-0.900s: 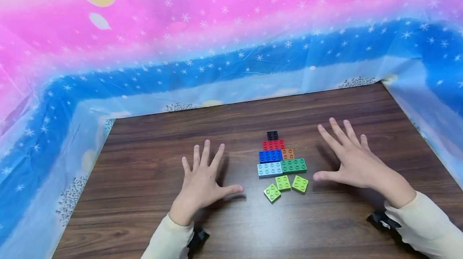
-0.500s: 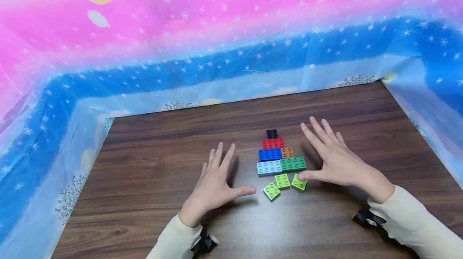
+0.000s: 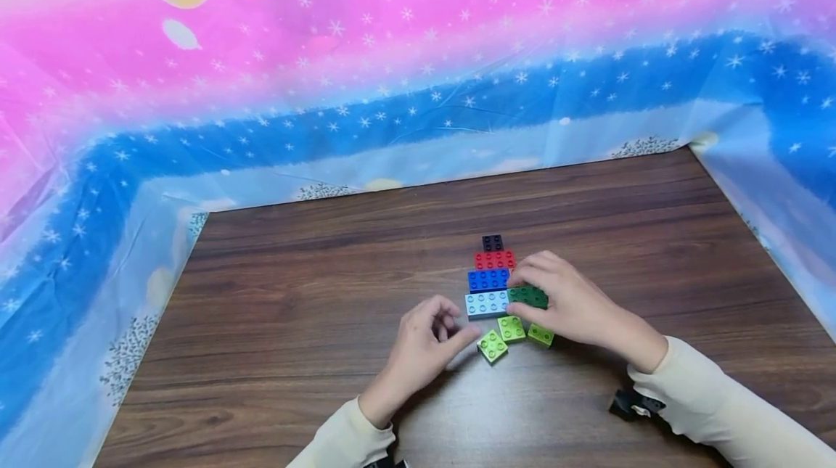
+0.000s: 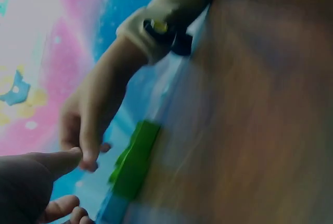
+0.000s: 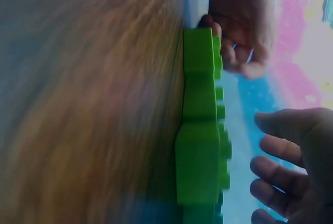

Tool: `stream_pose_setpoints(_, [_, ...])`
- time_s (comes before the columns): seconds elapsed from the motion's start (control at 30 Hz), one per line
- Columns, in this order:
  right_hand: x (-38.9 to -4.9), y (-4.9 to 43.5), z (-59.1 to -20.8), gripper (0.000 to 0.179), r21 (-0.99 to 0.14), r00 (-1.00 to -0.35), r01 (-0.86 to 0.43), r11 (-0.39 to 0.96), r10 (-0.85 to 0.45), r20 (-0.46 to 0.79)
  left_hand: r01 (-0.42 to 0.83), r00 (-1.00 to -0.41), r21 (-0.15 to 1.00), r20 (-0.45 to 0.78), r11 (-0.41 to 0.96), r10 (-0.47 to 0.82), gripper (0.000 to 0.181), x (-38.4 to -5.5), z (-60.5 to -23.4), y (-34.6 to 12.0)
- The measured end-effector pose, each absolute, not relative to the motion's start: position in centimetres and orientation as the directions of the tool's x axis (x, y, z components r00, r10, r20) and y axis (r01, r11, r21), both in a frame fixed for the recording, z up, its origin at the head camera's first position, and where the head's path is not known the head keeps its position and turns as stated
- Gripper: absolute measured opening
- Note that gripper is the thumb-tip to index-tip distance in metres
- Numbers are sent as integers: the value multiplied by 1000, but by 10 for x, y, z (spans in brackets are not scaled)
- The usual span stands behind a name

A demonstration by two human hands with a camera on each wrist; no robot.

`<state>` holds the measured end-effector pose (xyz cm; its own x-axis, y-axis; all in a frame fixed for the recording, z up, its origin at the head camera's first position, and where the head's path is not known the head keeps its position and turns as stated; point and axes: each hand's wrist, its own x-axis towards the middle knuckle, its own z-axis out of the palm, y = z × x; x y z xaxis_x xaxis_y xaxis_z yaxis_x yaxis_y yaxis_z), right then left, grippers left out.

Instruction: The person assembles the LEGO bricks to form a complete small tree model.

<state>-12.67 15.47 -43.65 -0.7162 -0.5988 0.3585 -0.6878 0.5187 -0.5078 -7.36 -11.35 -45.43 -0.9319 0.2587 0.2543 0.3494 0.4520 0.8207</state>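
Toy building bricks lie flat on the wooden table, with a light blue brick [image 3: 486, 304] beside a green brick [image 3: 527, 297]. Just left of the light blue one, my left hand [image 3: 418, 348] has loosely bent fingers and holds nothing; its thumb points toward a lime brick [image 3: 493, 347]. My right hand [image 3: 578, 301] hovers over the green brick with bent, parted fingers, hiding most of an orange brick. Two more lime bricks, a middle one [image 3: 511, 329] and a right one [image 3: 541, 335], sit in front. In the right wrist view, a gap separates my right fingers from the lime bricks [image 5: 197, 161].
Behind the light blue brick come a blue brick [image 3: 488, 279], a red brick [image 3: 494, 260] and a black brick [image 3: 493, 243], narrowing toward the back. A printed pink and blue cloth [image 3: 418, 91] surrounds the table [image 3: 294, 308] at the back and sides.
Both hands have moved inward toward the bricks, the right one travelling left over the green brick. Their spread fingers have become bent. The bricks keep their places.
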Motion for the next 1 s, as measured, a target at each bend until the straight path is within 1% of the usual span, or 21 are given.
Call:
stream_pose_setpoints(0.1, [-123,149,-437,16,-464,-670,-731,500,-656,348,322,-932,805,175,498,319,37,-70,-459,-105])
stream_pose_setpoints(0.17, [-120,147,-436,12,-415,-645,-754,509,-692,325,330,-922,765,137,553,362,43,-68,-461,-99])
stream_pose_setpoints(0.3, [-115,146,-436,8,-328,-611,-786,525,-743,274,379,-894,689,99,618,438,52,-66,-460,-91])
stream_pose_setpoints(0.47, [-112,146,-435,14,-335,-603,-781,527,-775,187,396,-885,635,72,664,459,38,-66,-458,-88])
stream_pose_setpoints(0.53, [-110,146,-435,19,-338,-601,-780,527,-781,169,396,-887,632,76,666,455,32,-66,-459,-88])
stream_pose_setpoints(0.63, [-108,147,-436,26,-342,-595,-780,524,-790,146,392,-889,654,88,646,450,28,-65,-460,-89])
stream_pose_setpoints(0.73, [-107,146,-438,28,-362,-590,-775,517,-798,125,378,-891,696,95,610,444,29,-63,-461,-89])
stream_pose_setpoints(0.83, [-108,147,-440,28,-405,-595,-768,496,-786,167,361,-895,734,99,575,435,31,-62,-463,-90])
stream_pose_setpoints(1.0, [-109,150,-443,27,-493,-632,-747,446,-706,319,360,-902,761,134,540,411,39,-63,-466,-88])
